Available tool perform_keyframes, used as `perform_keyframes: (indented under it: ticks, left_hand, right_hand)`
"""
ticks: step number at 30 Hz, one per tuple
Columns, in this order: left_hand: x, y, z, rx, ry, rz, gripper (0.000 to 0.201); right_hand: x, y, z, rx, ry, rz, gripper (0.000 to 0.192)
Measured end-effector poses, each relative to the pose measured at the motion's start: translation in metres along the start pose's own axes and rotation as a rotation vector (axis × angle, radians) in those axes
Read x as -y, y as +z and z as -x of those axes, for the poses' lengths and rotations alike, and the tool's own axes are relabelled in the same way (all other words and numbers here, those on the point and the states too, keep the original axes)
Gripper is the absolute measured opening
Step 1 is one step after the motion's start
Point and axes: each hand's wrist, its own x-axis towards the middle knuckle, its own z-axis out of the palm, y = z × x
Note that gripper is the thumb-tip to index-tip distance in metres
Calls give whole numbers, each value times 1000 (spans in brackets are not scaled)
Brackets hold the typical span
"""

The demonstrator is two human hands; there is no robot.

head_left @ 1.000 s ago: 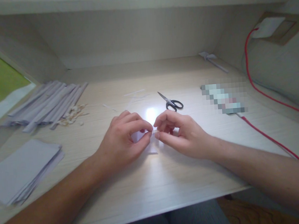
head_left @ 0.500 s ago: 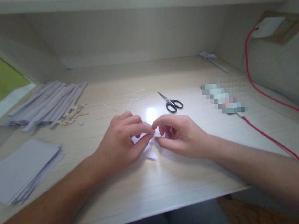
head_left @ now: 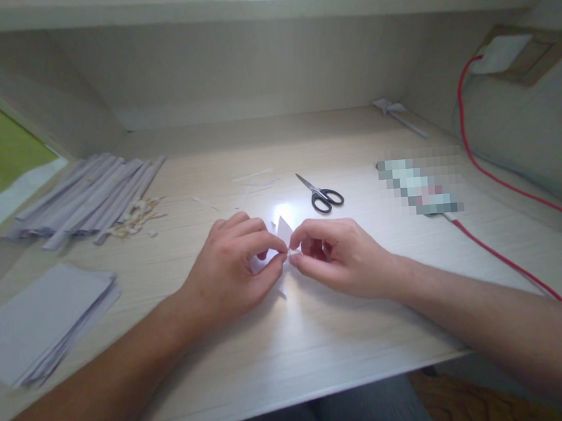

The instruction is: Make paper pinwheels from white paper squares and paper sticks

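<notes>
A small white piece of folded paper (head_left: 283, 226) is held between my two hands above the desk, its pointed flaps showing above and below the fingertips. My left hand (head_left: 239, 259) pinches it near the middle with thumb and forefinger. From the other side, my right hand (head_left: 343, 254) closes thumb and forefinger on a small white bit at the paper's centre, its other fingers curled. Much of the paper is hidden behind the fingers. Black-handled scissors (head_left: 321, 194) lie just beyond my right hand, blades pointing away to the left.
Rolled paper tubes (head_left: 90, 196) lie at the left, beside a small heap of pale bits (head_left: 138, 218). Nearer is a paper stack (head_left: 51, 319). Thin paper strips (head_left: 254, 180) lie beyond my hands. At right are a blurred-out device (head_left: 420, 186), a red cable (head_left: 503, 251) and a paper-topped stick (head_left: 403, 116).
The folded paper has turned in my fingers, so a pointed flap now stands up behind the fingertips. My right thumb and forefinger have drawn closer together at its centre.
</notes>
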Motion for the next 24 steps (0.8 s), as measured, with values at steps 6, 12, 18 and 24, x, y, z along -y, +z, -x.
perform_keyframes:
  ticks: [6, 12, 18, 24]
  left_hand:
    - [0, -2, -1, -7, 4, 77, 13]
    - [5, -4, -3, -184, -140, 66, 13]
    - [9, 0, -6, -108, -383, 116, 27]
    - [13, -1, -7, -116, -396, 49, 29]
  right_hand:
    - [0, 1, 0, 8, 2, 13, 4]
    - [0, 1, 2, 24, -65, 59, 4]
    - [-1, 1, 3, 32, -177, 103, 5]
    - [2, -1, 3, 40, -176, 138, 4]
